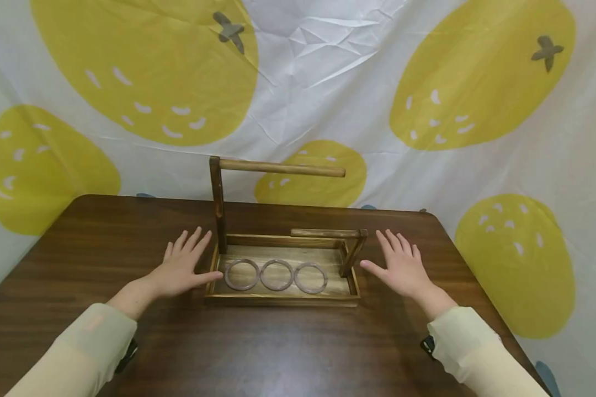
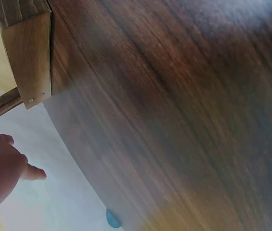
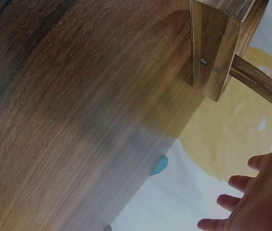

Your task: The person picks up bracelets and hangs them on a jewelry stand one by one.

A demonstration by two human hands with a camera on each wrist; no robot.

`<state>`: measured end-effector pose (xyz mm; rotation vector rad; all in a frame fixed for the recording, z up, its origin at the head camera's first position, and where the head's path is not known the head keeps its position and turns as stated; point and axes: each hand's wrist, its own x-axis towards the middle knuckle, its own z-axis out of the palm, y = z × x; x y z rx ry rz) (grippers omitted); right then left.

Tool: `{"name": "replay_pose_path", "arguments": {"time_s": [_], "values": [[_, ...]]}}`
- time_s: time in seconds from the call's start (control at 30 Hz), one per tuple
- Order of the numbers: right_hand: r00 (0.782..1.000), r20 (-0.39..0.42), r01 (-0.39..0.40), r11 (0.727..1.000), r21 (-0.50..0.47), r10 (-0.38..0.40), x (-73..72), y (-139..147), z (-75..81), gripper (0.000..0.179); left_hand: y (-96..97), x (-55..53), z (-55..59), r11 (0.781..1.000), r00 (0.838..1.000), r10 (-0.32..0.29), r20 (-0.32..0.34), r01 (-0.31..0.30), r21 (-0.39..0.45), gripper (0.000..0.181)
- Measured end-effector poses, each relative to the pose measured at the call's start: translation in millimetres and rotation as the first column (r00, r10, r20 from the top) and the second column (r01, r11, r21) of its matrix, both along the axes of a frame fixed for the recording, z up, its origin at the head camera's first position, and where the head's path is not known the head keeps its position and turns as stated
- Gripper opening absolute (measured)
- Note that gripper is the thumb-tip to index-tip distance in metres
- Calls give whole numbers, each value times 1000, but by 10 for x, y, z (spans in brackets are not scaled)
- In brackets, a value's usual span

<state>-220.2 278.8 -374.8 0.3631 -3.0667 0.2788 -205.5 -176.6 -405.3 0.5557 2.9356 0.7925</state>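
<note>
A wooden tray stand (image 1: 283, 300) stands on the table between both hands. Inside the tray, three pale mauve bangles (image 1: 277, 275) lie flat in a row. From its left end rises a tall post with a long bar (image 1: 283, 167); a shorter post with a short bar (image 1: 323, 234) rises at the right. My left hand (image 1: 181, 267) is spread at the tray's left end, its thumb over or beside the rim; whether it touches, I cannot tell. Fingers spread, my right hand (image 1: 402, 269) is just off the right end. Both hands hold nothing.
The dark wooden table (image 1: 278, 353) reaches back to a white cloth with yellow fruit prints (image 1: 323, 71). In the wrist views, screwed outer end walls of the stand (image 2: 28, 57) show near each hand. Dark bands (image 1: 127, 355) sit at the wrists.
</note>
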Motion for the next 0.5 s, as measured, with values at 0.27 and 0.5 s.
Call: {"name": "replay_pose_path", "arguments": {"time_s": [0.27, 0.5], "values": [[997, -76, 1, 999, -47, -4, 61, -49, 108, 75, 37, 13, 13, 996, 997, -15, 71, 9, 90, 104], [996, -87, -13, 997, -78, 6, 168, -167, 202, 48, 43, 17, -50, 973, 984, -86, 157, 49, 225, 112]]}}
